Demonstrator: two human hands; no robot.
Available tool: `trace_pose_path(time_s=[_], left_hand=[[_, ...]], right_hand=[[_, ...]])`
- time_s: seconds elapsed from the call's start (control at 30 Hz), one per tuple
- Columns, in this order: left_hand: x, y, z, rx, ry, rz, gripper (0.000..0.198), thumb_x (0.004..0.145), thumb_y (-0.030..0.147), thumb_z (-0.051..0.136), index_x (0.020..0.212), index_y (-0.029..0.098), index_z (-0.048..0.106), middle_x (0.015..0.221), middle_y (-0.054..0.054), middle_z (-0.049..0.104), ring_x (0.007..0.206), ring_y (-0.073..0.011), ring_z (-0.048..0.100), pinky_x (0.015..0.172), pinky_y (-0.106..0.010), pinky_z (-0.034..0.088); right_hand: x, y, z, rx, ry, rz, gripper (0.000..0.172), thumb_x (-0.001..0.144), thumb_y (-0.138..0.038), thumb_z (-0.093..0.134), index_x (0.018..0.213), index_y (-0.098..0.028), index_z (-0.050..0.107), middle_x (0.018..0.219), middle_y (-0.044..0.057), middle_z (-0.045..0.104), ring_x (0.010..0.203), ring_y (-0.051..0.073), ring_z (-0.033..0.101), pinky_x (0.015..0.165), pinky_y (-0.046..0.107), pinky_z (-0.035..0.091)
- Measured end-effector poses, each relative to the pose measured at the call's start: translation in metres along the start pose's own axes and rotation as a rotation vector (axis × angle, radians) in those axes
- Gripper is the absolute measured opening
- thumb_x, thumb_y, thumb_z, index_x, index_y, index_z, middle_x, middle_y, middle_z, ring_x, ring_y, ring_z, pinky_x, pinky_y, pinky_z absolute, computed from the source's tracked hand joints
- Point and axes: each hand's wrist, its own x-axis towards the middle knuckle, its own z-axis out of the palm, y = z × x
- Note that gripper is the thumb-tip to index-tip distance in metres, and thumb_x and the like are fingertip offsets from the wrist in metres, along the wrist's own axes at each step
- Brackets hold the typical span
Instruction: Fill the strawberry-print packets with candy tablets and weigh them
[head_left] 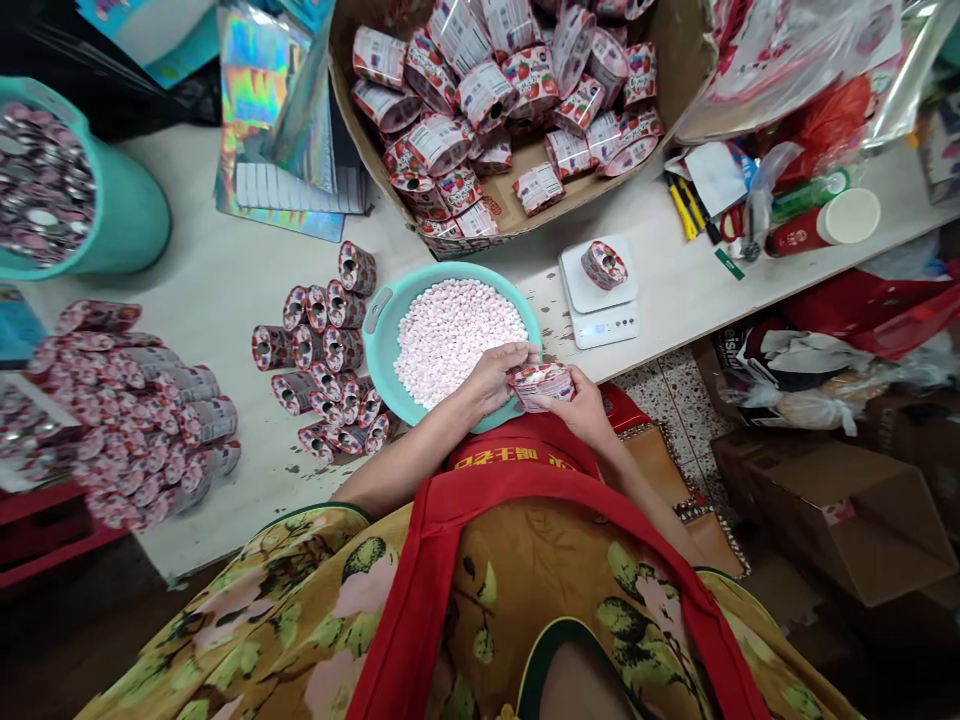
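Note:
My right hand (582, 407) grips a small candy container (541, 387) wrapped in red-and-white strawberry print, holding it at the near right rim of the bowl. White candies seem to show at its upper opening. Close beside it is my left hand (495, 378), over the bowl's right edge, its fingers curled together near the container; what they hold, if anything, is hidden. The turquoise bowl (379, 362) is full of small white and pale pink candies (459, 335). On a white digital scale (606, 328) to the right sits another printed container (604, 265).
Behind the bowl stands a cardboard box (592, 205) of printed containers. More containers (330, 350) are grouped left of the bowl, with a bigger pile (150, 420) farther left. A turquoise bucket (127, 215), shiny pouches (255, 90), cutters (684, 208) and a paper cup (847, 218) lie around.

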Motion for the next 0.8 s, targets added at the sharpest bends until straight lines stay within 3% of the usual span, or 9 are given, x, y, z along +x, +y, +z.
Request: trace_pose_path(time_s=[0.17, 0.4, 0.53, 0.67, 0.8], left_hand=[[-0.004, 0.018, -0.004, 0.102, -0.047, 0.071, 0.021, 0.074, 0.01, 0.067, 0.094, 0.01, 0.068, 0.085, -0.006, 0.07, 0.072, -0.0125, 0.067, 0.068, -0.025, 0.052], [0.002, 0.024, -0.024, 0.335, 0.107, 0.239, 0.026, 0.074, 0.02, 0.066, 0.099, 0.012, 0.064, 0.081, -0.004, 0.071, 0.054, -0.0076, 0.059, 0.052, -0.02, 0.041], [0.012, 0.022, -0.025, 0.516, 0.101, 0.271, 0.023, 0.076, 0.024, 0.062, 0.097, 0.013, 0.064, 0.075, -0.002, 0.068, 0.052, -0.0079, 0.053, 0.051, -0.021, 0.038], [0.014, 0.026, -0.031, 1.034, 0.064, 0.347, 0.019, 0.083, 0.025, 0.053, 0.094, 0.018, 0.067, 0.077, -0.004, 0.067, 0.067, -0.016, 0.058, 0.066, -0.029, 0.046], [0.014, 0.041, -0.026, 1.6, 0.084, 0.562, 0.016, 0.086, 0.025, 0.057, 0.096, 0.023, 0.07, 0.108, -0.008, 0.071, 0.106, -0.0285, 0.058, 0.097, -0.044, 0.042]], right_hand=[[0.0, 0.002, -0.004, 0.1, 0.002, -0.034, 0.056, 0.055, -0.042, 0.088, 0.099, -0.02, 0.06, 0.09, 0.001, 0.072, 0.079, 0.016, 0.065, 0.079, 0.032, 0.054], [-0.004, 0.019, -0.017, 0.18, -0.01, -0.042, 0.054, 0.053, -0.038, 0.09, 0.098, -0.021, 0.065, 0.091, 0.001, 0.073, 0.081, 0.018, 0.067, 0.081, 0.033, 0.056], [-0.01, 0.026, -0.031, 0.216, 0.068, -0.078, 0.057, 0.05, -0.037, 0.091, 0.096, -0.022, 0.063, 0.096, 0.002, 0.072, 0.088, 0.021, 0.068, 0.085, 0.036, 0.056], [-0.007, 0.036, -0.052, 0.268, 0.245, -0.143, 0.059, 0.052, -0.036, 0.09, 0.101, -0.023, 0.06, 0.101, 0.003, 0.071, 0.093, 0.022, 0.069, 0.088, 0.038, 0.056], [0.006, 0.046, -0.073, 0.261, 0.365, -0.163, 0.059, 0.053, -0.035, 0.089, 0.102, -0.022, 0.059, 0.099, 0.002, 0.071, 0.092, 0.021, 0.068, 0.089, 0.038, 0.055]])
